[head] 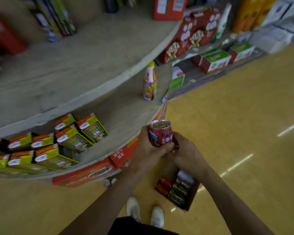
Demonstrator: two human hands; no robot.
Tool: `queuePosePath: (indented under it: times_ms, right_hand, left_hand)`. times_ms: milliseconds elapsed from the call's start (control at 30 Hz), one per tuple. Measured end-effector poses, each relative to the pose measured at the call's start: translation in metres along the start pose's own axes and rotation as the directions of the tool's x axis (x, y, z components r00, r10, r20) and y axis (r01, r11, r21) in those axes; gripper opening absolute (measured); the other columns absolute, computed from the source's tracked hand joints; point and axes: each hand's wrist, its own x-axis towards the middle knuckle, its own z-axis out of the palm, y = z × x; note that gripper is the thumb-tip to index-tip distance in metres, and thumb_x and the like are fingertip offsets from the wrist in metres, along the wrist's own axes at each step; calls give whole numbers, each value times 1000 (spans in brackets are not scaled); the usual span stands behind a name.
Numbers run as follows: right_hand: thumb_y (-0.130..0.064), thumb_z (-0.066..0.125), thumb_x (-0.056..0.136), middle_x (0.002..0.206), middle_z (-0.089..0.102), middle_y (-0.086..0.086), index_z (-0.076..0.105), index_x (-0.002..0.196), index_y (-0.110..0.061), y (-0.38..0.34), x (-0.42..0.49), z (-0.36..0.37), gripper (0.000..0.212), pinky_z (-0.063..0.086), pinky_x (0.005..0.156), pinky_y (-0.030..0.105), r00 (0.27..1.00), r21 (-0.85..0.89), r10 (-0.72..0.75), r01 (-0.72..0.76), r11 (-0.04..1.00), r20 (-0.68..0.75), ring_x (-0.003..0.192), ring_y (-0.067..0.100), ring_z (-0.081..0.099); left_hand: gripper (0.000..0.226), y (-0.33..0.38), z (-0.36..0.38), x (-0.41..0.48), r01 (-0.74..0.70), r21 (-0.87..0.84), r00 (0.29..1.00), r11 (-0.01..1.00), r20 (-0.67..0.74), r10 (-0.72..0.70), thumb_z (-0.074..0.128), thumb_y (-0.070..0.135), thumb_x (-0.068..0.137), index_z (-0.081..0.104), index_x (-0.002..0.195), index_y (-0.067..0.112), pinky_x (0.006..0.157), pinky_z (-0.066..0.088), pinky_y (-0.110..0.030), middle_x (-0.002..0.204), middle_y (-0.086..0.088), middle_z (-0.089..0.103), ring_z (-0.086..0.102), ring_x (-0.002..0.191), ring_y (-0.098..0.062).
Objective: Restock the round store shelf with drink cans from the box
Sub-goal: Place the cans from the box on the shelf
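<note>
Between the two hands, held upright, is a small red metal drink can with a ring-pull lid point(160, 133). The left hand point(148, 146) grips it low on the body, with the thumb lying across the front of the label and the fingers wrapped behind. The right hand point(187, 153) is pressed against the can's lower right side with its fingers curled. I cannot tell whether it shares the grip or holds something dark of its own.

The can looks sealed, so it is probably full and fairly heavy for its size. Its walls should be stiff under a light squeeze but would dent if it were dropped. The printed surface looks smooth and likely slippery. A hold around the middle of the body seems best, since it leaves the base free to meet the shelf flat.

Just ahead of the left hand's knuckles lies a bare stretch of the pale round shelf tier point(124, 114). Yellow-green drink cartons point(71, 139) stand farther out to that hand's left. A tall white bottle with an orange cap point(150, 82) stands well beyond both hands. Below the right wrist, on the floor, sits the brown cardboard box point(193, 197), with more cans point(165, 185) lying on their sides inside it.
</note>
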Motion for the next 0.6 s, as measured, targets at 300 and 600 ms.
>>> queuePosePath:
  times_ms: [300,600]
  right_hand:
    - [-39,81,71,105,66,-20,57,125,-35,-119,29,19,59,54,83,24,943,-45,-325,329,943,67,97,3,66]
    - [-33,84,75,98,68,-25,56,106,-48,-216,52,100,45,51,80,17,887,-20,-433,442,897,161,91,-10,64]
  left_hand:
    - [61,70,-92,-23,-195,45,943,980,-266,199,87,13,75,49,121,28,73,46,-4,105,19,62,60,90,20]
    - [65,80,-215,-48,-238,109,877,965,-403,261,89,17,75,47,124,27,73,49,-6,108,17,62,60,91,19]
